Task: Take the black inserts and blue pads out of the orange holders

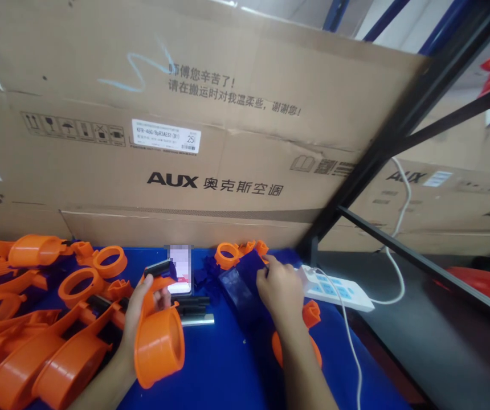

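My left hand (136,316) is closed round an orange plastic cup-shaped part (159,341) with a black piece at its top, held over the blue table (223,364). My right hand (281,290) reaches forward with curled fingers onto a pile of dark blue plastic parts (239,282); what it pinches is hidden. Orange rings (228,254) lie just behind that pile.
Several orange housings and rings (35,319) crowd the left of the table. A white power strip (334,287) with a white cable lies to the right. A large AUX cardboard box (176,131) walls off the back. A black shelf frame (399,119) slants at right.
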Demonstrator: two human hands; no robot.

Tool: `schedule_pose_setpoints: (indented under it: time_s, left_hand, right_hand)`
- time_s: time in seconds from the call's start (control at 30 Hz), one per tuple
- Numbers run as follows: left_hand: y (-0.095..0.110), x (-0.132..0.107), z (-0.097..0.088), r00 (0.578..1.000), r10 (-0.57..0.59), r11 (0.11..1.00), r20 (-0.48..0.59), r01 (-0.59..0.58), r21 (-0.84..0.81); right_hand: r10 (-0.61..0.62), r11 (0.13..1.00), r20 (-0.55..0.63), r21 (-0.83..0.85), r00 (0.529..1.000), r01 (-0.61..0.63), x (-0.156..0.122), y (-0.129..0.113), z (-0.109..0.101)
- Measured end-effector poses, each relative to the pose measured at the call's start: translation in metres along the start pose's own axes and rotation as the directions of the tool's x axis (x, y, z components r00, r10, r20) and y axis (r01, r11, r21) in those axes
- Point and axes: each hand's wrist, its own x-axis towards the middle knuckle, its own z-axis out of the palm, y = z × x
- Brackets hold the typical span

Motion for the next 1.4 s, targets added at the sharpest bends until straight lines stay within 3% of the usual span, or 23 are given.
schedule_pose_setpoints:
  time_s: [0.13, 0.27, 0.33, 0.43, 0.47, 0.53, 0.6, 0.67, 0.77, 0.9, 1.27, 1.4]
  left_hand:
    - [-0.003, 0.014, -0.012, 0.996, -0.039, 0.996, 0.084, 0.032, 0.082]
    - [-0.011, 0.011, -0.012, 0.989, 0.112, 0.985, 0.093, -0.123, 0.117]
    - [-0.016, 0.008, -0.01, 0.967, 0.181, 0.953, 0.176, -0.217, 0.21]
    - [-0.02, 0.009, -0.01, 0.925, 0.225, 0.867, 0.307, -0.333, 0.37]
    - [-0.021, 0.011, -0.011, 0.912, 0.239, 0.835, 0.334, -0.369, 0.409]
    - [-0.023, 0.015, -0.013, 0.891, 0.264, 0.782, 0.369, -0.422, 0.46]
    - [-0.024, 0.016, -0.015, 0.887, 0.268, 0.766, 0.377, -0.433, 0.475]
    - [-0.025, 0.014, -0.015, 0.891, 0.254, 0.776, 0.376, -0.42, 0.471]
    - [-0.026, 0.011, -0.012, 0.898, 0.221, 0.78, 0.38, -0.397, 0.485]
    - [-0.026, 0.01, -0.007, 0.9, 0.19, 0.761, 0.392, -0.387, 0.521]
    - [-0.026, 0.009, -0.006, 0.887, 0.194, 0.708, 0.42, -0.423, 0.566]
    - [-0.025, 0.011, -0.005, 0.903, 0.176, 0.757, 0.392, -0.379, 0.532]
  right_hand:
    - [-0.036, 0.999, 0.002, -0.01, 0.999, 0.036, -0.003, -0.003, 0.002]
    - [-0.042, 0.967, -0.118, 0.244, 0.992, 0.07, -0.003, -0.012, -0.004]
    - [-0.07, 0.859, -0.109, 0.499, 0.992, 0.116, -0.006, -0.023, -0.008]
    - [-0.225, 0.544, 0.021, 0.832, 0.974, 0.107, -0.019, -0.046, -0.012]
    - [-0.307, 0.461, 0.06, 0.883, 0.95, 0.093, -0.025, -0.055, -0.013]
    - [-0.432, 0.396, 0.076, 0.911, 0.899, 0.113, -0.039, -0.071, -0.012]
    - [-0.492, 0.386, 0.057, 0.909, 0.869, 0.159, -0.052, -0.083, -0.007]
    - [-0.491, 0.409, 0.02, 0.888, 0.871, 0.21, -0.06, -0.089, -0.002]
    - [-0.485, 0.465, -0.052, 0.83, 0.873, 0.307, -0.065, -0.09, 0.005]
    - [-0.54, 0.519, -0.101, 0.741, 0.836, 0.425, -0.067, -0.088, 0.007]
    - [-0.624, 0.538, -0.105, 0.661, 0.774, 0.523, -0.072, -0.09, 0.016]
    - [-0.593, 0.511, -0.12, 0.708, 0.796, 0.487, -0.071, -0.09, 0.014]
